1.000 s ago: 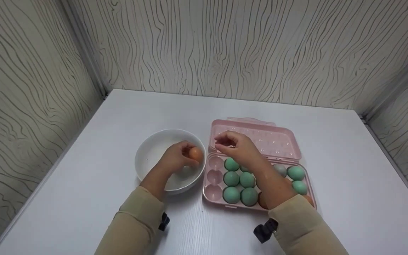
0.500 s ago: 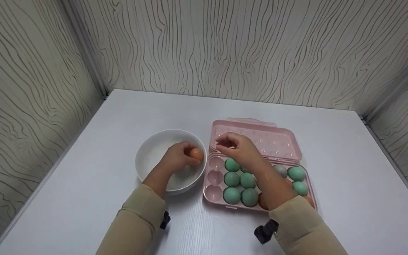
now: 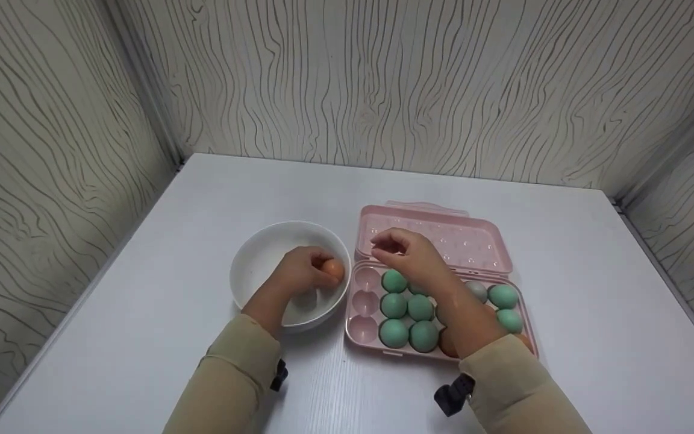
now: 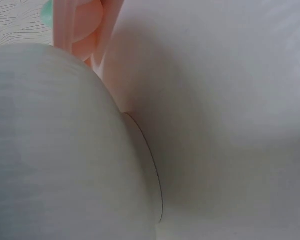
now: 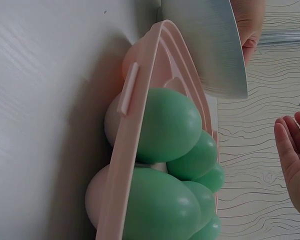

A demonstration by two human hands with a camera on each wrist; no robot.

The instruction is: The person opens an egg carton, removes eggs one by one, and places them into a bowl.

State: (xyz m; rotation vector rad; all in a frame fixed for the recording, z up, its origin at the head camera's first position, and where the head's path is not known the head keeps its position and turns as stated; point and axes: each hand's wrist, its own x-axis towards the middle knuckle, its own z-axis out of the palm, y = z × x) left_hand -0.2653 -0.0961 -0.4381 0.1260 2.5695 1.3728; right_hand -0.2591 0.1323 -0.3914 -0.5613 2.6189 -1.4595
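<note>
Pale walls [image 3: 347,78] with dark wavy lines surround my white table [image 3: 112,289]. On it lies the pink carton [image 3: 363,329], lid [image 3: 464,241] folded back, green eggs [image 3: 394,305] in its cups. The white bowl [image 3: 256,268] sits just beside it. My hands are apart: the right hand [image 3: 408,254], loosely curved, hovers over the carton; the left hand [image 3: 302,270] pinches a smooth orange egg [image 3: 334,269] within the bowl's rim.

orange egg [image 3: 333,269] lowered slightly in bowl [image 3: 256,262]
</note>
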